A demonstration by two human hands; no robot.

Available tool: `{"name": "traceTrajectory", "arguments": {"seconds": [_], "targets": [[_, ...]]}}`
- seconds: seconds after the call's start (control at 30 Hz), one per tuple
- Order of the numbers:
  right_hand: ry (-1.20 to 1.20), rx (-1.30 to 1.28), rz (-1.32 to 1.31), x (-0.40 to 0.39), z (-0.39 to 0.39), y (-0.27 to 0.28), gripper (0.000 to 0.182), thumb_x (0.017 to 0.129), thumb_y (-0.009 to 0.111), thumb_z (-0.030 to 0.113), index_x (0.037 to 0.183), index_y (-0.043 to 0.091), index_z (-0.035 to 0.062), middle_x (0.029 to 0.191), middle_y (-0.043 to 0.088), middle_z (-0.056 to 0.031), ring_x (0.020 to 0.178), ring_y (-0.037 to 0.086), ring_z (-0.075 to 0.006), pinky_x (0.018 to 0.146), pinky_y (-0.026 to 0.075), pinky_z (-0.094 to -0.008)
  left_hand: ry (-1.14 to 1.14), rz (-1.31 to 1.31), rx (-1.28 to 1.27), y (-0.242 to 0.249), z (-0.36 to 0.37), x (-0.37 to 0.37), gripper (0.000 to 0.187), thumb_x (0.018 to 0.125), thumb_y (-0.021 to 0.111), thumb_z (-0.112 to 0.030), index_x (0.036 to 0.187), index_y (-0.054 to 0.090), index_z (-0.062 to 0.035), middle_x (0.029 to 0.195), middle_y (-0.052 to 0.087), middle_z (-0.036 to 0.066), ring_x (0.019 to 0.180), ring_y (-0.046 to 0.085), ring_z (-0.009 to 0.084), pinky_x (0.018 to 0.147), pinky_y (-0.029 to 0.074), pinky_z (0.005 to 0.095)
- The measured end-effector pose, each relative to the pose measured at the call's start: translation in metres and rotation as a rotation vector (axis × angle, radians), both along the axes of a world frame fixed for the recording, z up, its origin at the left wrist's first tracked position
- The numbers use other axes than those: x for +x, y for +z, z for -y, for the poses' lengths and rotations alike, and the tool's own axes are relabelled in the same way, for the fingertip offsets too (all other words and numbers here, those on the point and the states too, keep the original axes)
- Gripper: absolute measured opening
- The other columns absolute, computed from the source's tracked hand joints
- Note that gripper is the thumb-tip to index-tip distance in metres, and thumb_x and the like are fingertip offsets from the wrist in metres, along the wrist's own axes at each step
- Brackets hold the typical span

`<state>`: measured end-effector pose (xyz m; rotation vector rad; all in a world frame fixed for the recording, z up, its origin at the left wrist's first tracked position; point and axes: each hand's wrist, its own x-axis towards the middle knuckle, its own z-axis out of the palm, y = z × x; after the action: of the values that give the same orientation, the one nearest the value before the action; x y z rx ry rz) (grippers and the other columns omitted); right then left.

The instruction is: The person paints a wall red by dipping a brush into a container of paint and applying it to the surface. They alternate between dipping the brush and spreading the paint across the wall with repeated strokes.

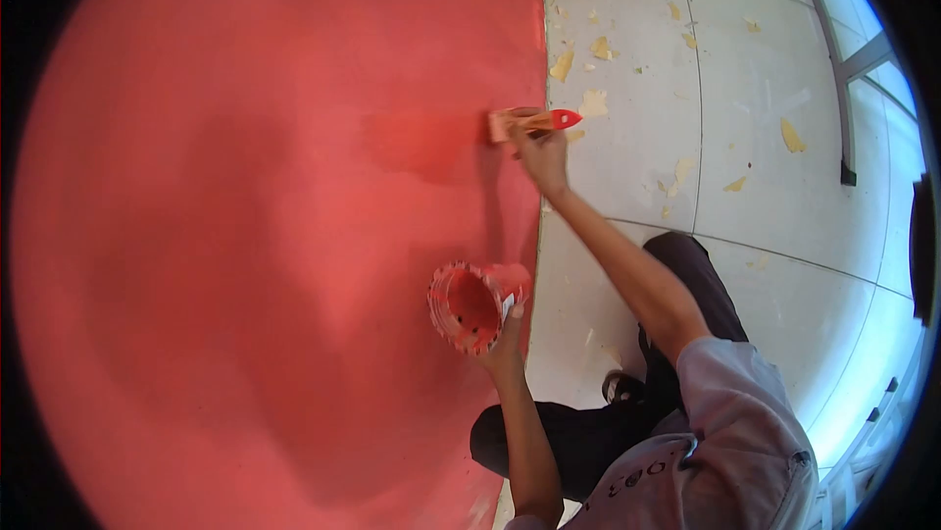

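shirt: grey, short sleeves (dark print on it) | trousers: black | shoe (620, 388): dark | arms: bare

Bright daylight, soft shadows (fisheye edges black).

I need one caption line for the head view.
Right hand brushes red paint on a wall; left hand holds a paint cup.
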<state>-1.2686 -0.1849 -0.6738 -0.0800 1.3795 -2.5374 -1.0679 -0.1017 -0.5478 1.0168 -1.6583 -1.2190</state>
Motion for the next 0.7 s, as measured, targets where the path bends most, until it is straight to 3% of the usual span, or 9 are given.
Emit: {"name": "traceTrajectory", "arguments": {"seconds": [0.1,0.17,0.23,0.27,0.43,0.5,0.57,0.7], "targets": [[0.151,-0.381,0.177,-0.005,-0.031,0.116,0.020,0.078,0.061,0.005,0.097,0.054,0.0021,0.086,0.059,-0.0055,0.072,0.057,-0.0112,0.047,0.049,-0.0232,0.051,-0.022,-0.006,-0.024,0.007,0.019,0.070,0.066,0.069,0.001,0.127,0.034,-0.0022,0.120,0.046,0.009,0.105,0.049,0.0186,0.092,0.040,0.0330],[0.217,-0.461,0.237,-0.002,-0.041,0.127,0.020,0.078,0.061,0.005,0.097,0.054,0.0028,0.087,0.059,-0.0050,0.073,0.056,-0.0113,0.047,0.048,-0.0232,0.079,-0.037,0.005,-0.033,0.007,0.017,0.064,0.069,0.066,0.003,0.126,0.036,-0.0020,0.117,0.048,0.008,0.101,0.051,0.0171,0.090,0.041,0.0320],[0.222,-0.437,0.270,0.011,-0.029,0.098,0.021,0.078,0.062,0.006,0.097,0.054,0.0035,0.087,0.058,-0.0049,0.073,0.057,-0.0115,0.047,0.047,-0.0230,0.088,-0.081,-0.019,-0.021,-0.001,0.004,0.062,0.069,0.065,0.002,0.124,0.038,-0.0020,0.115,0.050,0.007,0.099,0.052,0.0170,0.090,0.041,0.0321],[0.210,-0.366,0.303,0.018,-0.020,0.057,0.022,0.078,0.061,0.007,0.098,0.054,0.0043,0.086,0.058,-0.0045,0.071,0.057,-0.0118,0.046,0.047,-0.0235,0.080,-0.092,-0.010,-0.020,-0.001,0.005,0.061,0.069,0.065,0.002,0.124,0.038,-0.0019,0.115,0.050,0.007,0.099,0.052,0.0170,0.090,0.041,0.0320],[0.035,0.186,0.386,0.036,-0.042,-0.099,0.024,0.077,0.058,0.008,0.100,0.054,0.0027,0.089,0.059,-0.0063,0.071,0.059,-0.0112,0.045,0.049,-0.0204,0.070,-0.104,-0.008,-0.018,-0.001,0.002,0.060,0.069,0.066,0.002,0.122,0.039,-0.0021,0.115,0.050,0.007,0.099,0.052,0.0174,0.089,0.041,0.0316],[-0.010,0.145,0.247,0.042,-0.042,-0.083,0.019,0.081,0.058,0.011,0.097,0.055,0.0020,0.082,0.060,-0.0056,0.060,0.058,-0.0117,0.045,0.050,-0.0195,0.066,-0.061,-0.017,-0.025,0.005,0.013,0.061,0.069,0.067,0.002,0.123,0.039,-0.0022,0.115,0.049,0.007,0.099,0.052,0.0173,0.089,0.041,0.0317],[0.046,0.105,0.174,0.051,-0.026,-0.033,0.017,0.082,0.058,0.010,0.096,0.055,0.0023,0.079,0.060,-0.0041,0.062,0.057,-0.0109,0.047,0.050,-0.0211,0.074,-0.035,-0.012,-0.024,0.003,0.014,0.063,0.068,0.067,0.002,0.124,0.038,-0.0023,0.116,0.049,0.007,0.100,0.052,0.0173,0.089,0.041,0.0318],[0.119,-0.330,0.309,0.034,-0.037,0.085,0.017,0.080,0.058,0.005,0.097,0.055,0.0051,0.082,0.059,-0.0037,0.067,0.056,-0.0087,0.046,0.047,-0.0225,0.056,-0.080,0.012,-0.027,0.005,0.014,0.067,0.067,0.068,0.002,0.126,0.036,-0.0028,0.117,0.048,0.007,0.101,0.051,0.0180,0.088,0.042,0.0317]]}}
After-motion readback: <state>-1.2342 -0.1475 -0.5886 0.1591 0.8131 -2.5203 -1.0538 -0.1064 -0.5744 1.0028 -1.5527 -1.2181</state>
